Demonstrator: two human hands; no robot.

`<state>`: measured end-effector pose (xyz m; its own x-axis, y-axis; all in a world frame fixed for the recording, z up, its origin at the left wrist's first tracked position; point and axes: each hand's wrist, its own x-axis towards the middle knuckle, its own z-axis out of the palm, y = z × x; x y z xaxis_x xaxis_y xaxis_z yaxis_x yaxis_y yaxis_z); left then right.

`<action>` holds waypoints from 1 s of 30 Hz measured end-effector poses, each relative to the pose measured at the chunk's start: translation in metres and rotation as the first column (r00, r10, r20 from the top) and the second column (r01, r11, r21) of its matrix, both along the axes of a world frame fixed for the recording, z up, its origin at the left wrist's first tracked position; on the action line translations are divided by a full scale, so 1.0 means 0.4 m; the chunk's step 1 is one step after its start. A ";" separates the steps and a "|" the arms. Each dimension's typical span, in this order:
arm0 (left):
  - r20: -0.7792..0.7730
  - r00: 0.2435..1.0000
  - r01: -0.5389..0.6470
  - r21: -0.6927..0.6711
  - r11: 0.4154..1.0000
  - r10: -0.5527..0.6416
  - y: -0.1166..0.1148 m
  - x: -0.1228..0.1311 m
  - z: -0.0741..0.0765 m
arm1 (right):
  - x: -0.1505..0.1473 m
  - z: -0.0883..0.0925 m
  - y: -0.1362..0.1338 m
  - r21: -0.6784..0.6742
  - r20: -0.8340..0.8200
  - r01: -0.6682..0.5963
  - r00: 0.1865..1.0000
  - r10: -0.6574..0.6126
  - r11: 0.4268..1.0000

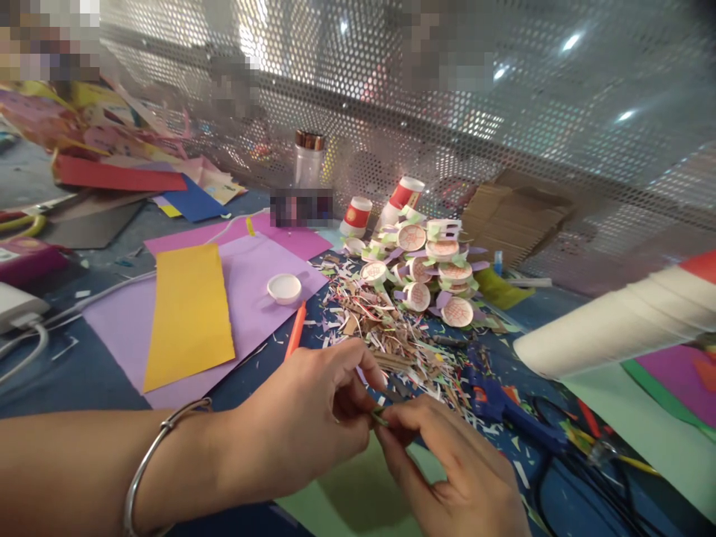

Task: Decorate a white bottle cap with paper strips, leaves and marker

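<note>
My left hand (313, 421), with a silver bracelet (146, 459) at its wrist, is closed in a pinch. Its fingertips meet those of my right hand (456, 459), also pinched. Between them is a small green paper piece (379, 415), mostly hidden by the fingers. Under both hands lies a light green paper sheet (352, 496). Just beyond is a heap of paper shreds (391, 328). An orange marker (296, 330) lies beyond my left hand, close to a shallow white cup base (284, 289) on lilac paper (262, 272).
Behind the shreds sit several paper-cup pieces with drawn patterns (417, 296). A blue glue gun (503, 406) and a long stack of paper cups (615, 324) are at right. Yellow card (190, 321) lies left. A perforated metal panel (358, 97) stands behind.
</note>
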<state>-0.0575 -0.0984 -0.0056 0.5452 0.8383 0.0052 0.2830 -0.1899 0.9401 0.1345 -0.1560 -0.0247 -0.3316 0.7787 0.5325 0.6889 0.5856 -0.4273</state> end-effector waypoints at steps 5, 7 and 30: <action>-0.030 1.000 0.002 0.030 1.000 -0.001 0.004 0.000 -0.002 | 0.001 -0.004 0.007 0.023 0.042 0.007 0.999 -0.008 1.000; -0.044 0.999 0.012 0.040 0.999 -0.011 0.006 -0.001 0.000 | 0.003 -0.007 0.008 0.035 0.046 0.017 0.999 -0.018 0.999; 0.057 0.994 0.094 -0.120 0.988 -0.088 0.016 -0.009 -0.007 | 0.009 -0.007 0.013 0.027 0.005 0.091 0.996 -0.091 0.996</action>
